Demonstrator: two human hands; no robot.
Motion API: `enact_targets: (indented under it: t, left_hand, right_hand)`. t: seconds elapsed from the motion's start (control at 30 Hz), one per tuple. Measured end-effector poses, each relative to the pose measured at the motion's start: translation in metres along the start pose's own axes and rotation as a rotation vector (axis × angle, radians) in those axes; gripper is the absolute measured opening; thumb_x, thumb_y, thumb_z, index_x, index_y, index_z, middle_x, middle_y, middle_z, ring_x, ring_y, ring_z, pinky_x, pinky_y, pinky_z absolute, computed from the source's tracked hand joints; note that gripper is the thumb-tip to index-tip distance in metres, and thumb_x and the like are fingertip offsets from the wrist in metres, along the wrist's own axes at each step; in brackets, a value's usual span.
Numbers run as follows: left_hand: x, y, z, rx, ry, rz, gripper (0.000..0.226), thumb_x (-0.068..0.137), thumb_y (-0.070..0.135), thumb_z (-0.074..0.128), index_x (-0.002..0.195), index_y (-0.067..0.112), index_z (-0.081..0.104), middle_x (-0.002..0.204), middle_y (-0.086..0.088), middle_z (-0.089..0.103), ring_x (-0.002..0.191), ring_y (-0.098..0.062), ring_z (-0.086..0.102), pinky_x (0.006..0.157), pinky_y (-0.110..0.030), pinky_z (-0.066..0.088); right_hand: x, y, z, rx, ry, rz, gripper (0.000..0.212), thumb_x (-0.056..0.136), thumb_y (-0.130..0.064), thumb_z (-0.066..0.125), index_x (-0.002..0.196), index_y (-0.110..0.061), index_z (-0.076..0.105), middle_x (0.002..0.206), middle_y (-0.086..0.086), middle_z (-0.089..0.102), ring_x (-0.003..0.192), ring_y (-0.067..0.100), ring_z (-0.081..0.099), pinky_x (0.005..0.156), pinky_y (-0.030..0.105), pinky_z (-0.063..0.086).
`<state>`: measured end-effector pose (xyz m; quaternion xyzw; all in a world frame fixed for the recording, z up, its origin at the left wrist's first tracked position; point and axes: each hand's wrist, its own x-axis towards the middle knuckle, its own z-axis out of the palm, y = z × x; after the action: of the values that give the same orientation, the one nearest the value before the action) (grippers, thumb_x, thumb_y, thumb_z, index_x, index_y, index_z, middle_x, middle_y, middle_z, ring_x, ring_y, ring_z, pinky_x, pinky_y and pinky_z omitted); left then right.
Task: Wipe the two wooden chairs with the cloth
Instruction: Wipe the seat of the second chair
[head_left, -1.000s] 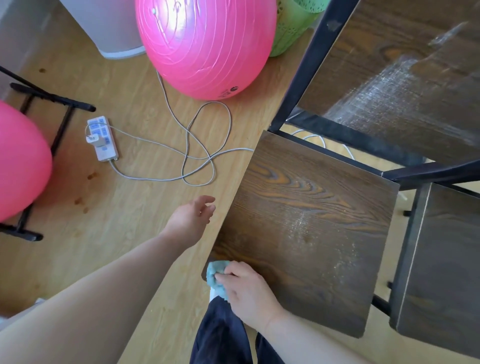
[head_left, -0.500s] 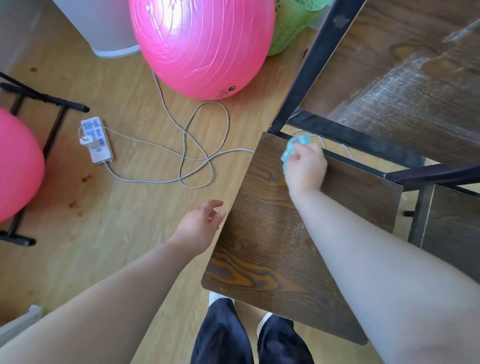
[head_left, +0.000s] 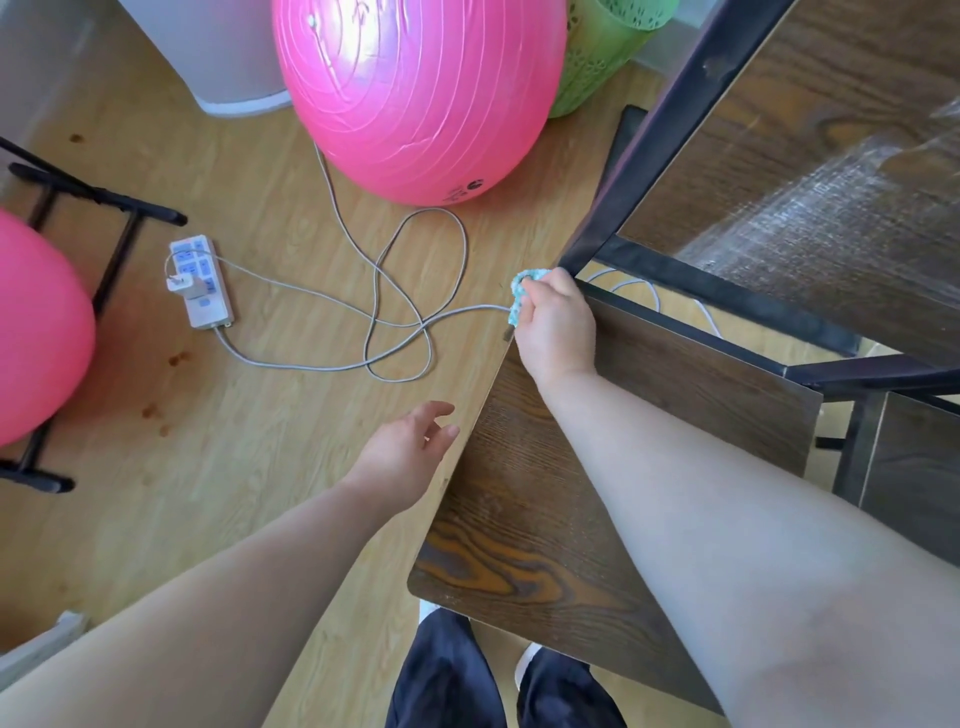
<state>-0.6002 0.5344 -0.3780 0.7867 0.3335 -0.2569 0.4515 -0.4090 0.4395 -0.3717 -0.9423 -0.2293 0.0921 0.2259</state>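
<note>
Cloth (head_left: 521, 297) in right hand (head_left: 557, 327)

black leg (head_left: 631, 171) beside chair (head_left: 561, 499) corner, cable (head_left: 375, 291) left

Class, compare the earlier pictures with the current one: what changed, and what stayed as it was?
The right hand, gripping the cloth throughout, swept from the near left corner of the chair seat to its far left corner. The left hand stayed open beside the seat's left edge, holding nothing. The power strip and pink ball did not move.
</note>
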Motion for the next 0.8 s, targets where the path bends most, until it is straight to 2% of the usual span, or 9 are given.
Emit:
enact_targets:
  t: [0.2,0.3,0.47,0.53,0.67,0.8]
  left_hand:
    - [0.001,0.002,-0.005,0.039,0.015,0.005,0.035,0.103,0.044,0.041,0.134,0.031,0.051,0.103,0.008,0.066,0.096,-0.016,0.065,0.084,-0.034,0.051]
    - [0.003,0.002,-0.01,0.078,0.045,0.005,0.038,0.103,0.044,0.041,0.136,0.028,0.051,0.103,0.005,0.067,0.097,-0.02,0.065,0.086,-0.035,0.05]
    - [0.01,0.015,-0.016,0.137,0.093,0.021,0.039,0.103,0.041,0.043,0.137,0.024,0.052,0.103,0.001,0.068,0.102,-0.026,0.064,0.078,-0.03,0.041]
    - [0.013,0.025,-0.016,0.175,0.117,0.064,0.04,0.103,0.04,0.044,0.138,0.021,0.051,0.115,-0.003,0.066,0.11,-0.028,0.062,0.083,-0.031,0.042]
    - [0.019,0.047,-0.014,0.321,0.17,0.241,0.049,0.104,0.04,0.043,0.147,0.018,0.042,0.144,-0.007,0.047,0.131,-0.029,0.046,0.108,-0.042,0.038]
    - [0.024,0.076,-0.009,0.458,0.173,0.377,0.055,0.104,0.041,0.041,0.155,0.024,0.029,0.16,0.002,0.029,0.142,-0.026,0.03,0.116,-0.041,0.03]
  right_hand:
    - [-0.008,0.016,-0.003,0.045,-0.08,-0.133,0.023,0.094,-0.005,0.056,0.111,0.0,0.071,0.11,0.012,0.063,0.097,0.031,0.061,0.084,0.04,0.054]
    - [-0.039,0.017,-0.002,0.089,-0.176,-0.178,0.023,0.093,-0.007,0.058,0.112,-0.004,0.072,0.109,0.008,0.062,0.096,0.027,0.06,0.085,0.035,0.051]
    - [-0.112,0.011,0.001,0.231,-0.283,-0.252,0.026,0.088,-0.007,0.057,0.108,-0.009,0.073,0.1,0.006,0.063,0.091,0.029,0.058,0.081,0.034,0.05]
    - [-0.145,0.005,0.003,0.26,-0.357,-0.26,0.026,0.087,-0.008,0.058,0.107,-0.013,0.073,0.1,0.007,0.063,0.092,0.029,0.057,0.083,0.034,0.05]
    - [-0.211,0.0,0.013,0.225,-0.551,-0.351,0.022,0.082,-0.004,0.061,0.101,-0.013,0.067,0.102,0.005,0.059,0.094,0.028,0.056,0.085,0.04,0.053]
    - [-0.27,0.005,0.019,0.328,-0.673,-0.373,0.027,0.087,-0.009,0.05,0.109,-0.011,0.067,0.101,0.005,0.056,0.094,0.027,0.052,0.086,0.039,0.051]
